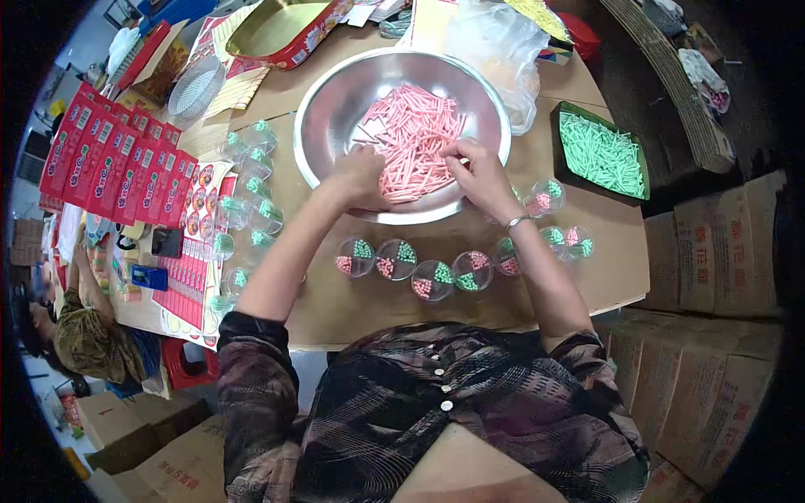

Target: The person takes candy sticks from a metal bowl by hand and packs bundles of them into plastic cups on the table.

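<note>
Both your left hand [360, 178] and right hand [483, 173] are curling over pink sticks [412, 126], the bowl [325, 109] likely centred for reach; fingers' grasp unclear.

Table with brown top.
We list on the table [369, 314]: at centre, a steel bowl [331, 105]; right, a dark tray [579, 178]; far side, a clear plastic bag [480, 42]; far left, a red-and-gold container [289, 57]; near side, clear round cups [433, 291]; left, printed sheets [186, 298].
</note>
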`<state>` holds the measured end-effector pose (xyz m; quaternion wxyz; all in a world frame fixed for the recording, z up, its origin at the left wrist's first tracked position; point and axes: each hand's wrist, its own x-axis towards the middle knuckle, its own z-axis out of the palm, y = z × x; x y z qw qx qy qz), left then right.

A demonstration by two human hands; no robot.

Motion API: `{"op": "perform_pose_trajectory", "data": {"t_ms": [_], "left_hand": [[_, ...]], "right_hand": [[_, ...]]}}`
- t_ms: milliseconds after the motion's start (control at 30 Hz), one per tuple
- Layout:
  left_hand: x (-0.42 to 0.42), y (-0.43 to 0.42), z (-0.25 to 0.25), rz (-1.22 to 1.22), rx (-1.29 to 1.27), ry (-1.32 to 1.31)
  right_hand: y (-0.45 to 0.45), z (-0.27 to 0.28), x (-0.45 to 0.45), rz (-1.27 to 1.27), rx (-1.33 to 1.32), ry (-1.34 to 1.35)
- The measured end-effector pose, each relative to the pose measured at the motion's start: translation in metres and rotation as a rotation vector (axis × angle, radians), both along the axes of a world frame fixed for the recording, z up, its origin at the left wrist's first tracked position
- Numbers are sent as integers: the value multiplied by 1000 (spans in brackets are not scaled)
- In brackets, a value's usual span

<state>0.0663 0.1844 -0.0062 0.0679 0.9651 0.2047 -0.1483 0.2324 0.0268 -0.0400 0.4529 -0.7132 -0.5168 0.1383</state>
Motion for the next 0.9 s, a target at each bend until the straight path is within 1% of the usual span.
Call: {"op": "perform_pose_trajectory", "data": {"t_ms": [33, 100, 167, 200, 267, 300, 433, 467, 600, 633, 767, 800, 833, 867, 900], "left_hand": [[13, 3, -7, -9, 1, -1], [34, 6, -32, -210, 88, 136], [47, 1, -41, -164, 129, 204], [49, 2, -46, -166, 128, 205], [48, 4, -55, -219, 233, 80], [48, 5, -57, -218, 231, 83], [50, 16, -59, -165, -13, 101], [50, 19, -60, -171, -9, 100], [37, 30, -62, -17, -324, -214], [37, 27, -58, -23, -322, -213], [31, 16, -44, 55, -638, -392], [29, 10, -37, 64, -664, -408], [30, 2, -31, 75, -688, -426], [31, -3, -37, 84, -676, -433], [33, -7, -44, 123, -714, -505]], "right_hand": [[0, 0, 0, 1, -2, -5], [0, -1, 1, 3, -8, -11], [-1, 0, 2, -1, -18, -10], [0, 2, 2, 4, -25, -10], [0, 3, 1, 15, -38, -6], [-1, 2, 0, 17, -39, -3], [-1, 3, 0, 17, -55, -50], [-1, 2, 2, 10, -51, -50], [2, -4, 2, -26, 64, -23], [5, -5, 1, -32, 67, -23], [20, -5, -4, -78, 187, 87], [22, -5, -4, -73, 192, 86], [22, -5, -5, -43, 133, 70], [24, -4, -7, -7, 78, 53], [27, -2, -11, 37, 28, 34]]}}
